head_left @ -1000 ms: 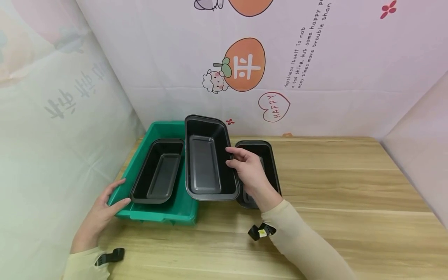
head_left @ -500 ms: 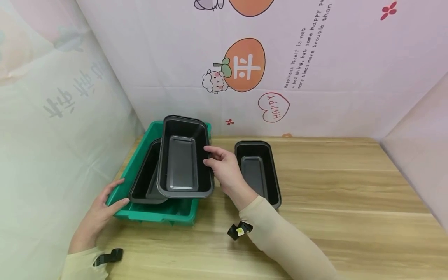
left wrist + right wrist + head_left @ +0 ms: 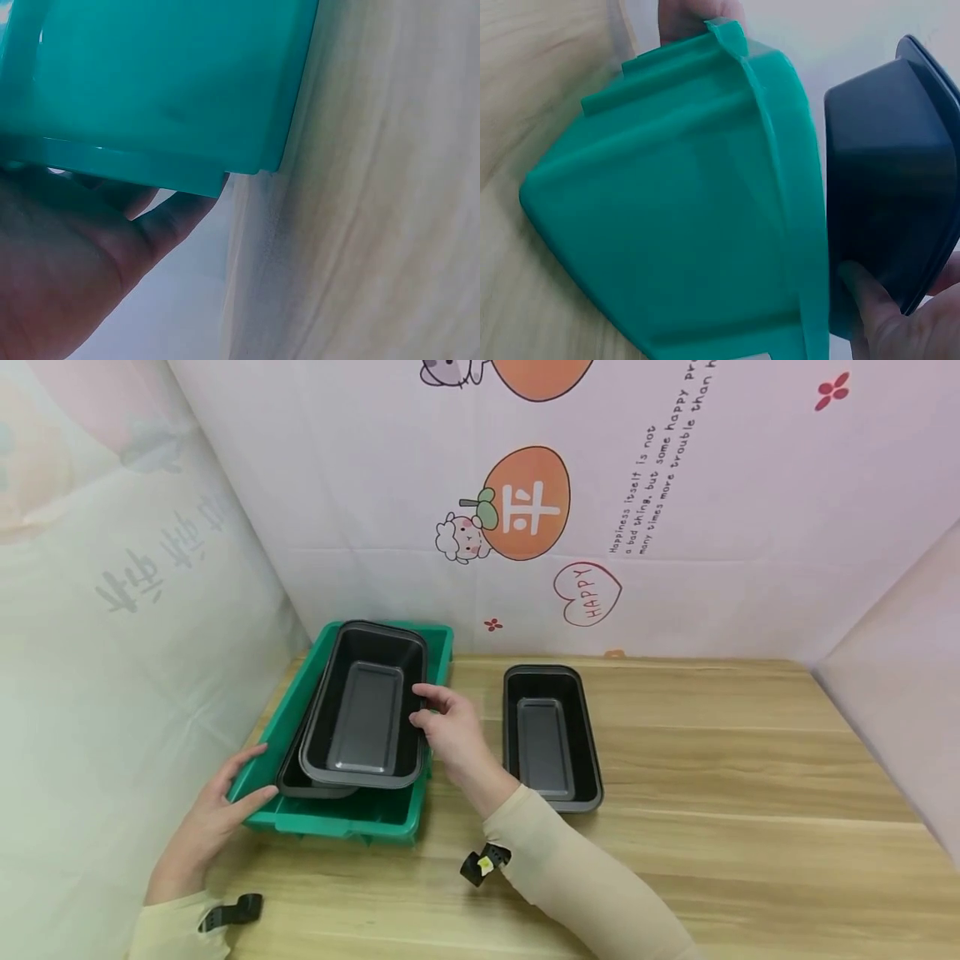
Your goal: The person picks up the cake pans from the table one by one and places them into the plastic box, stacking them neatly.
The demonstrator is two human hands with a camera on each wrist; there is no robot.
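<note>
My right hand [image 3: 459, 739] pinches the right rim of a dark grey loaf pan [image 3: 366, 718], thumb inside or outside hard to tell from above. In the right wrist view that pan [image 3: 892, 157] is above the rim of the green plastic bin [image 3: 682, 217], with fingers on its outer wall. Beneath it, a second loaf pan [image 3: 300, 781] lies in the bin, mostly hidden. My left hand [image 3: 204, 831] holds the bin's near left corner; the left wrist view has its fingers curled under the rim of the bin [image 3: 165, 82].
A third loaf pan [image 3: 545, 743] stands on the wooden table [image 3: 750, 793], right of the bin and close to my right forearm. Printed cloth [image 3: 675, 610] hangs behind the table, with white cloth at both sides.
My right hand has carried the loaf pan leftward, from beside the bin to over the pan in it, lately lower. The third pan has come out from behind that hand. The left hand stays put.
</note>
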